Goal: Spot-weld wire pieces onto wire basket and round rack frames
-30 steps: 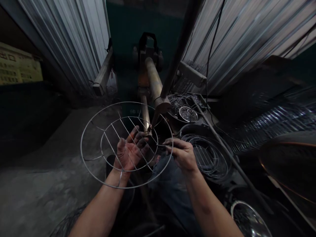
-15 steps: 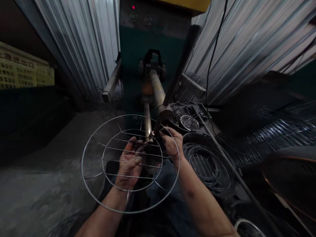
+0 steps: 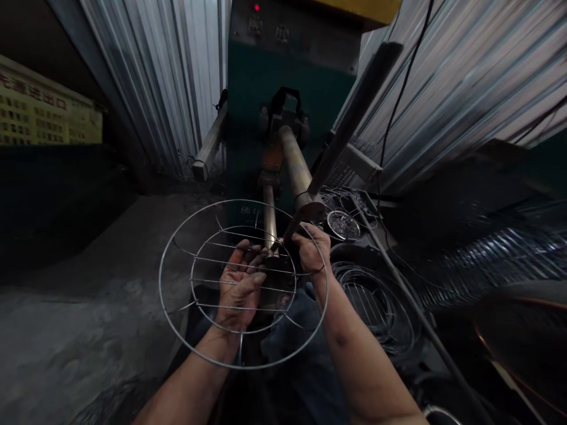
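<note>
A round wire rack (image 3: pixel 252 368) with two concentric rings and several cross bars is held in front of me. My left hand (image 3: pixel 239 295) is beneath it, palm up, its fingers curled up at the cross bars; the exact grip is partly hidden. At the right side, my right hand (image 3: pixel 315 252) has its fingers closed near the outer ring. Between the hands, the rack's far part meets a brass-coloured lower rod (image 3: pixel 270 218) and the lower end of a slanted dark rod (image 3: pixel 354 118). That dark rod is clamped in a thick metal arm (image 3: pixel 296 159).
A green machine (image 3: pixel 252 82) with a red light stands ahead. Right of my hands are coiled wire rings (image 3: pixel 390 336) and a round dish of small wire pieces (image 3: pixel 343 225). A yellow crate (image 3: pixel 44 112) is at left. A black cable (image 3: pixel 394 100) hangs at right.
The view has shifted slightly, so the machine sits further right. The rack and both hands appear a little to the right and the rack slightly higher, with much the same hold.
</note>
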Tool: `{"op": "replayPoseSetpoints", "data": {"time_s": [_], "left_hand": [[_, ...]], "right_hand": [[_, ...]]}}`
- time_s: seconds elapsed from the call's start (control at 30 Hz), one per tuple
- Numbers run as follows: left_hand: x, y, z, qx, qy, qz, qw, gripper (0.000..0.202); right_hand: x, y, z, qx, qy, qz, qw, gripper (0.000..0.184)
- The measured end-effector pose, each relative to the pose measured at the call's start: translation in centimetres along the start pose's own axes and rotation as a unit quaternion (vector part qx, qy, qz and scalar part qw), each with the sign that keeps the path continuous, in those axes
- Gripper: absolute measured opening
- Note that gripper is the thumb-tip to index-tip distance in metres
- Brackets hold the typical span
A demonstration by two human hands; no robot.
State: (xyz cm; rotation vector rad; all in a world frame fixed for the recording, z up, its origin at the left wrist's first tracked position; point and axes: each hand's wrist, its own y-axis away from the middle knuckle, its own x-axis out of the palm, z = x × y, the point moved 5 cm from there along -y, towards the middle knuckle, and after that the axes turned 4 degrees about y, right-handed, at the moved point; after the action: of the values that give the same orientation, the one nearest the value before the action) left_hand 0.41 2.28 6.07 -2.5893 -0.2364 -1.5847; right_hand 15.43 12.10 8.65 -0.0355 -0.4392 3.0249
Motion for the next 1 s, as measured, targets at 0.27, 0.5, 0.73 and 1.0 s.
{"op": "replayPoseSetpoints", "data": {"time_s": [0.27,0.5,0.73,1.0], "left_hand": [[0.5,0.1,0.7,-0.007,0.018,-0.025,0.999,0.062],[0.2,0.3,0.7,-0.018,0.012,-0.02,1.0,0.065],[-0.7,0.1,0.2,-0.051,-0.01,0.038,0.998,0.07],[-8.4,4.0,-6.0,-0.008,-0.253,-0.154,0.955,0.07]], "right_hand": [[-0.3,-0.9,-0.5,0.017,0.019,-0.006,1.0,0.008],[-0.3,-0.7,-1.0,0.038,-0.015,0.003,0.999,0.007],[0.2,0.0,-0.4,0.091,-0.067,-0.004,0.994,0.021],[-4.0,3.0,-0.1,0.118,-0.05,-0.009,0.992,0.03]]}}
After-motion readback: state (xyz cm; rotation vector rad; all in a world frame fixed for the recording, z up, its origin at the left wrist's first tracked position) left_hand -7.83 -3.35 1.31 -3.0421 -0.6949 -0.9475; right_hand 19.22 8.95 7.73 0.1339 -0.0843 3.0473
